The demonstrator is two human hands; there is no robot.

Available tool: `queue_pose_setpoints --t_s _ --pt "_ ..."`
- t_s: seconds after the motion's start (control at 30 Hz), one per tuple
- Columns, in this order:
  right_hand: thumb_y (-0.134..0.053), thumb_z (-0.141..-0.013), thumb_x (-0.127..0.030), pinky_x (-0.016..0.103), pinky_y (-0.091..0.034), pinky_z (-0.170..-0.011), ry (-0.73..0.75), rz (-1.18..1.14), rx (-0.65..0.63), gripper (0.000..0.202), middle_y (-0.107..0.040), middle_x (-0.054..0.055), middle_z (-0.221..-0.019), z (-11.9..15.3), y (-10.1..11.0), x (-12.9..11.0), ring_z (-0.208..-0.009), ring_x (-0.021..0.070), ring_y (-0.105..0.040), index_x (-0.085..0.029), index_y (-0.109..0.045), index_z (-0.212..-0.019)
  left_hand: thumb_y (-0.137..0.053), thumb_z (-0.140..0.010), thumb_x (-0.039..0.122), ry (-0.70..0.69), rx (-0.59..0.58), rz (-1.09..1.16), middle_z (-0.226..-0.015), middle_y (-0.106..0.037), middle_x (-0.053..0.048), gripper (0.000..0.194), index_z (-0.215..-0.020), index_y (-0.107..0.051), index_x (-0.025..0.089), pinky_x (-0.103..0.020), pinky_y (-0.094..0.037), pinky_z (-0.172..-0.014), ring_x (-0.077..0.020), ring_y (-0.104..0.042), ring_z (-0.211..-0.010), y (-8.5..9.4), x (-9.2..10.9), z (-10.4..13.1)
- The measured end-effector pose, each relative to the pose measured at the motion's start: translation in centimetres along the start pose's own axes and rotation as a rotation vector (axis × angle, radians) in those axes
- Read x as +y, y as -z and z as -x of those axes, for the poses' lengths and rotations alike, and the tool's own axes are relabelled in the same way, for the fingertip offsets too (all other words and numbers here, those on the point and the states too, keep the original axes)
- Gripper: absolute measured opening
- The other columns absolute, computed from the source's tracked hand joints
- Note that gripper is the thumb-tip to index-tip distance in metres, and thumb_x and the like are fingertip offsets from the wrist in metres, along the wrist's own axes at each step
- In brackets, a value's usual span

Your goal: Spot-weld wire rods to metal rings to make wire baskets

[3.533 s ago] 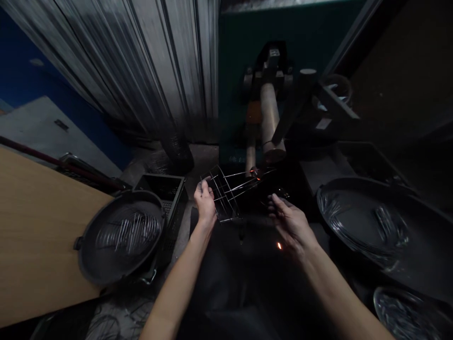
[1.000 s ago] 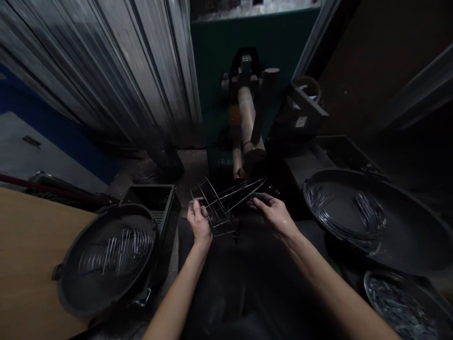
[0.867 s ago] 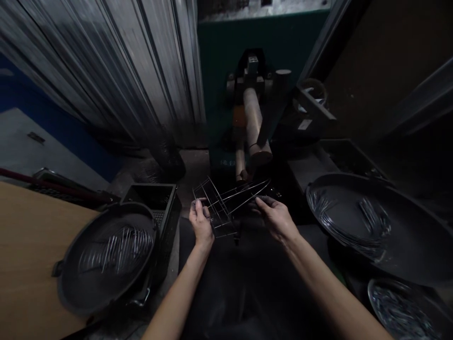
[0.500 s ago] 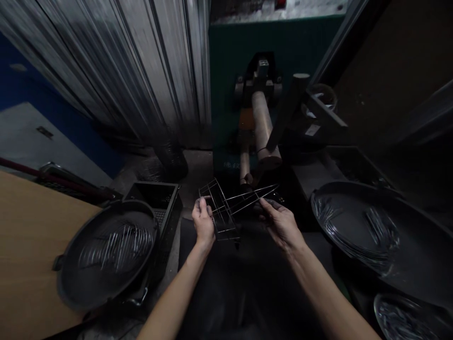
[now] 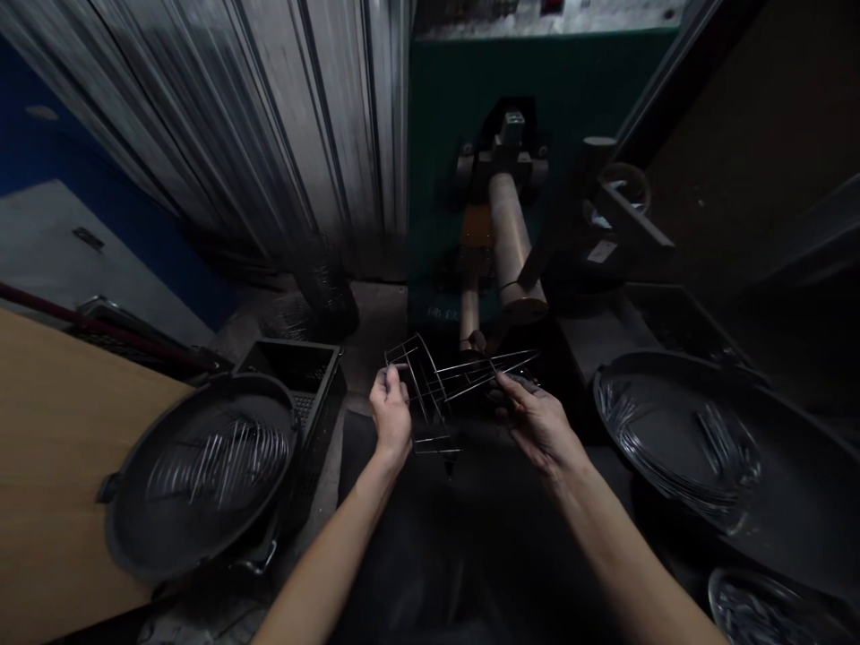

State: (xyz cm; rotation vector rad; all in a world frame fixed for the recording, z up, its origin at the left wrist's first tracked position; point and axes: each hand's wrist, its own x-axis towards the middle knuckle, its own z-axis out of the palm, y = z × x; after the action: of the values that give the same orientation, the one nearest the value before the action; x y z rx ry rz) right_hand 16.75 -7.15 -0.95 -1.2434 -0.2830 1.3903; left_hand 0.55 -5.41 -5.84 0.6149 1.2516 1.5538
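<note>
A thin wire frame point(image 5: 439, 391) hangs between my hands, just below the metal cylinders of a green machine point(image 5: 443, 179). My left hand point(image 5: 391, 414) is closed on its left edge, thumb up. On the right, my right hand point(image 5: 534, 414) pinches the narrow end, where the long wires run close together. The upper cylinder point(image 5: 511, 228) and a thinner rod point(image 5: 469, 313) point toward me above the frame. Some of my right fingers are dark and hard to see.
To the left, a round black tray point(image 5: 167, 528) holds bent wire pieces, beside a black crate point(image 5: 322, 394). A larger black tray point(image 5: 672, 394) with wire bundles is at the right, and a smaller bowl point(image 5: 718, 587) of metal pieces sits below it.
The view has shifted slightly, so the machine appears farther right. Both hands still hold the wire frame, which has turned only a little.
</note>
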Motion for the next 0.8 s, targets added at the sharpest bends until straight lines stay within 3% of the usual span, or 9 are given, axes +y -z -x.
queue_pose_setpoints --t_s 0.23,0.43,0.63,0.8 --pt "-0.084 -0.05 -0.014 0.012 -0.038 -0.039 -0.046 -0.035 0.063 0.025 -0.064 0.0 -0.062 0.0 -0.8 -0.6 -0.052 0.0074 -0.056 -0.015 -0.065 -0.065 -0.056 -0.08 0.054 -0.008 0.007 -0.01 -0.049 -0.024 0.01 0.037 -0.086 -0.058 0.017 -0.015 -0.016 -0.04 -0.0036 -0.02 -0.04 -0.4 0.4 -0.6" --pt "-0.082 -0.056 -0.012 0.011 -0.038 -0.039 -0.054 -0.034 0.059 0.02 -0.065 0.0 -0.064 0.1 -1.3 -0.9 -0.054 0.0068 -0.058 -0.015 -0.066 -0.069 -0.058 -0.078 0.053 0.086 -0.013 0.031 -0.048 -0.024 0.01 0.038 -0.086 -0.059 0.015 -0.016 -0.014 -0.039 -0.0035 -0.021 -0.039 -0.5 1.2 -0.4" --pt "-0.082 -0.063 -0.016 0.011 -0.04 -0.039 -0.064 -0.045 0.053 0.018 -0.065 -0.001 -0.067 0.7 0.5 -0.2 -0.053 0.0055 -0.057 -0.015 -0.067 -0.074 -0.059 -0.078 0.049 0.132 0.007 0.077 -0.048 -0.025 0.011 0.035 -0.086 -0.058 0.016 -0.016 -0.015 -0.039 -0.0036 -0.023 -0.038 -0.7 1.4 -0.3" --pt "-0.083 -0.06 -0.017 0.011 -0.04 -0.039 -0.053 -0.028 0.093 0.022 -0.062 -0.002 -0.065 0.9 2.5 0.3 -0.05 0.0049 -0.055 -0.016 -0.066 -0.074 -0.057 -0.081 0.046 0.055 0.038 0.065 -0.049 -0.026 0.01 0.032 -0.084 -0.058 0.015 -0.016 -0.017 -0.04 -0.0037 -0.024 -0.04 -0.9 1.5 -1.3"
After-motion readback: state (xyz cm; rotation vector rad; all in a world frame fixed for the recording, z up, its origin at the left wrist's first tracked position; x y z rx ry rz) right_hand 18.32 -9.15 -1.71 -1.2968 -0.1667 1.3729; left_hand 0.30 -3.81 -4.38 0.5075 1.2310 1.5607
